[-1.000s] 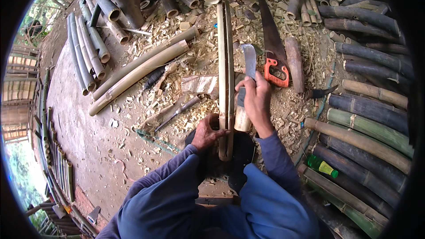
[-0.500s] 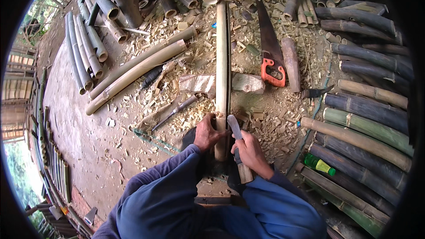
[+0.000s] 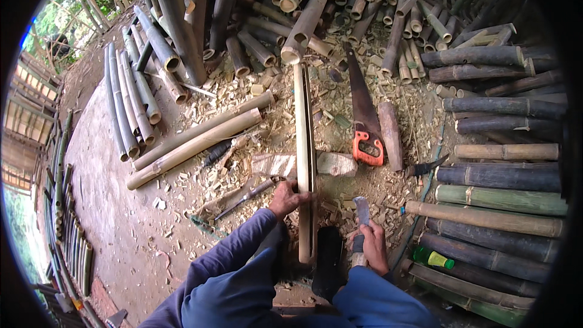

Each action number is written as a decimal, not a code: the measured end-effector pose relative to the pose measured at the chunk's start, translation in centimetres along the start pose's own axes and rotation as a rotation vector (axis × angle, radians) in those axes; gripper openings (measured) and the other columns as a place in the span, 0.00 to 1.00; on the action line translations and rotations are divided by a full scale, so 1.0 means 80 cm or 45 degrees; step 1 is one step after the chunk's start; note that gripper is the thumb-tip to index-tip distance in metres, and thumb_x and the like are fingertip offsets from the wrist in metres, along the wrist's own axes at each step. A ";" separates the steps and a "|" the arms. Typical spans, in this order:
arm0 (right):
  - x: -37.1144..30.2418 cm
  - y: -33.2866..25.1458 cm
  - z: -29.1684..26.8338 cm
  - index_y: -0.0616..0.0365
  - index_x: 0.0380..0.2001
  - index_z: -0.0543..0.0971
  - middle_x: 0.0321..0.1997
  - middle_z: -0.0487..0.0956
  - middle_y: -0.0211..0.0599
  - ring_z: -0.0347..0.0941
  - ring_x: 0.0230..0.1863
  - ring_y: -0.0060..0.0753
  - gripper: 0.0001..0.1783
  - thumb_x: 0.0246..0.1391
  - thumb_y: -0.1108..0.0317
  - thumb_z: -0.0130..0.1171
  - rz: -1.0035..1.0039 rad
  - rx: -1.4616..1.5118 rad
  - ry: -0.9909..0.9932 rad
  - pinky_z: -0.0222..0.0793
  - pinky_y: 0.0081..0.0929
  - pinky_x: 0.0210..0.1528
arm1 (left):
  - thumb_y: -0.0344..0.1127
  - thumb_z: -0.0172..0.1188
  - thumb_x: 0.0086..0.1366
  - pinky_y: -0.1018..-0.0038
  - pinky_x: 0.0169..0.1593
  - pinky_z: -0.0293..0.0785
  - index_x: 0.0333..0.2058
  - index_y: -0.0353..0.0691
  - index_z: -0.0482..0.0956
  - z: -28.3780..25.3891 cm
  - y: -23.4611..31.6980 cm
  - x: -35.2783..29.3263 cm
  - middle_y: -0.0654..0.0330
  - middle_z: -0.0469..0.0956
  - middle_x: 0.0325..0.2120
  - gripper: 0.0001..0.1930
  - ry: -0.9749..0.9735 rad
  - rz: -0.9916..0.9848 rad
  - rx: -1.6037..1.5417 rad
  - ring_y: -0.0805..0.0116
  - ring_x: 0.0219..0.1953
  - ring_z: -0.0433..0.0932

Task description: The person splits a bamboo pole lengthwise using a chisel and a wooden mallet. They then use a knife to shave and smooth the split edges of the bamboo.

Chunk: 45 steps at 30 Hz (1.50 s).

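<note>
A pale bamboo pole [image 3: 302, 140] runs away from me, a dark lengthwise slit showing along its right side. It lies across a rough wooden block [image 3: 273, 164] on the ground. My left hand [image 3: 286, 199] is closed around the pole's near part, the thumb over the top. To the right, apart from the pole, my right hand [image 3: 375, 246] grips a short knife [image 3: 361, 211] by its dark-wrapped handle. The blade points up and away from me. Left of the pole, near my left hand, lies a long thin tool [image 3: 248, 198] with a metal shaft.
Wood chips cover the ground. A handsaw [image 3: 368, 146] with an orange handle lies beside a round wooden billet [image 3: 390, 136]; another dark-handled knife [image 3: 427, 167] is farther right. Bamboo lengths [image 3: 498, 174] line the right side, with a green bottle [image 3: 435, 257] near them. Two poles [image 3: 194, 149] lie left.
My right hand has drawn the knife away from the pole to the right. My left hand still holds the pole. The view has tilted upward, showing more bamboo at the back.
</note>
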State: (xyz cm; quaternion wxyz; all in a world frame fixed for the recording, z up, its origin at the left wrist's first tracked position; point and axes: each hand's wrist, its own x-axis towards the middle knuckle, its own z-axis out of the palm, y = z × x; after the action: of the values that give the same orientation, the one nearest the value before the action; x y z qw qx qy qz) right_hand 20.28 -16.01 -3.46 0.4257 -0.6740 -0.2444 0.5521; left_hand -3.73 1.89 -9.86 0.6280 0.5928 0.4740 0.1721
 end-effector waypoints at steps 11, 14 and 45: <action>-0.010 -0.022 -0.018 0.64 0.46 0.75 0.22 0.78 0.41 0.76 0.18 0.31 0.16 0.67 0.61 0.50 -0.142 0.214 0.130 0.71 0.27 0.21 | 0.46 0.77 0.50 0.66 0.55 0.75 0.50 0.30 0.79 -0.002 0.095 -0.027 0.51 0.82 0.43 0.33 0.020 0.572 0.190 0.64 0.47 0.81; -0.013 -0.063 -0.014 0.63 0.46 0.75 0.23 0.78 0.38 0.75 0.18 0.29 0.13 0.67 0.65 0.49 -0.296 0.108 0.115 0.72 0.27 0.22 | 0.47 0.84 0.43 0.61 0.66 0.66 0.66 0.31 0.59 -0.032 0.167 -0.033 0.44 0.69 0.61 0.57 -0.169 0.562 -0.061 0.55 0.63 0.69; -0.169 -0.405 -0.007 0.64 0.49 0.74 0.24 0.80 0.39 0.78 0.21 0.31 0.16 0.65 0.63 0.48 -0.697 0.176 -0.526 0.77 0.28 0.23 | 0.33 0.74 0.56 0.72 0.56 0.75 0.55 0.29 0.75 -0.081 0.401 -0.045 0.58 0.82 0.46 0.29 -0.483 0.905 -0.265 0.70 0.48 0.80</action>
State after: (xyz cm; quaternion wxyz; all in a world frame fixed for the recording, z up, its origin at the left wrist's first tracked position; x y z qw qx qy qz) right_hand 21.74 -10.19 31.13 0.5442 -0.4269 -0.4590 0.5575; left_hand 0.41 10.52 21.65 0.6623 0.6740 0.0959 0.3129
